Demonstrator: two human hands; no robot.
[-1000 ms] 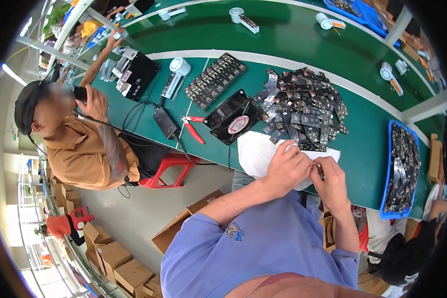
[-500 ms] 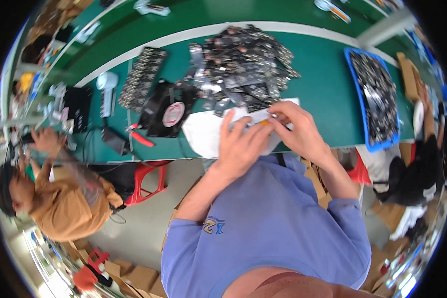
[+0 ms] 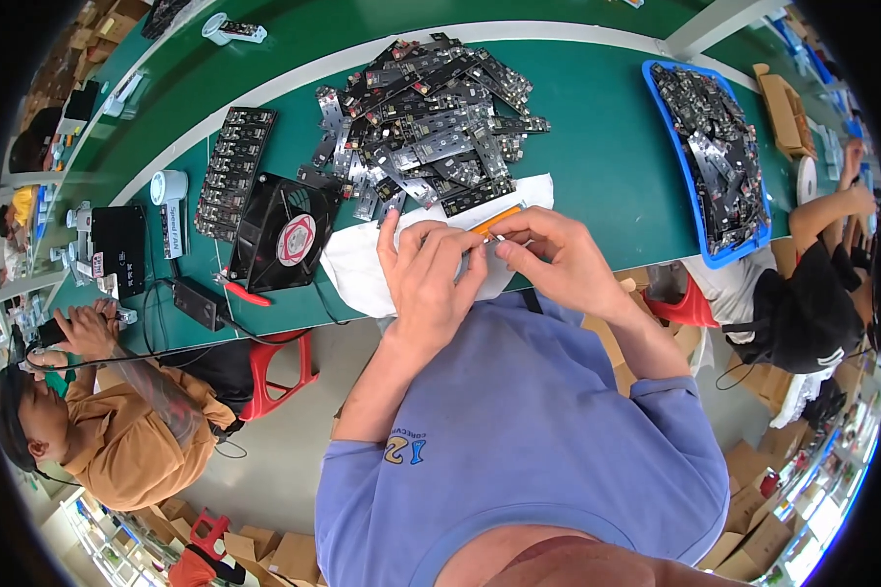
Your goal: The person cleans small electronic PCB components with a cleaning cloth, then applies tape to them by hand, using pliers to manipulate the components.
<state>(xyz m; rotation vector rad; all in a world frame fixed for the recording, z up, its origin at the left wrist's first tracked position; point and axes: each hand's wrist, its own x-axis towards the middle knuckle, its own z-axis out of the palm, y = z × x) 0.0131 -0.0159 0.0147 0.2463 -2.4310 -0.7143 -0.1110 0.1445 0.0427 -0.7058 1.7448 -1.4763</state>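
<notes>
My left hand (image 3: 423,274) and my right hand (image 3: 558,256) meet over a white cloth or sheet (image 3: 355,262) at the table's near edge. Between them is a slim orange piece (image 3: 497,219), partly covered by fingers; its exact kind cannot be made out. The left fingers close against its lower end. My right thumb and fingertips pinch together at a small pale part beside it. Just beyond lies a large heap of narrow black circuit boards (image 3: 440,117), its nearest boards close to my left fingertips.
Left of the cloth are a black fan (image 3: 286,235), a panel of circuit boards (image 3: 233,176), red-handled pliers (image 3: 248,293), a black adapter (image 3: 199,301) and a pale-blue handheld fan (image 3: 169,201). On the right, a blue tray (image 3: 707,220) holds boards. Co-workers sit at both sides.
The view has shifted, so the table things sit further left. The orange piece shows more between my hands, and my right fingers have turned lower beside it.
</notes>
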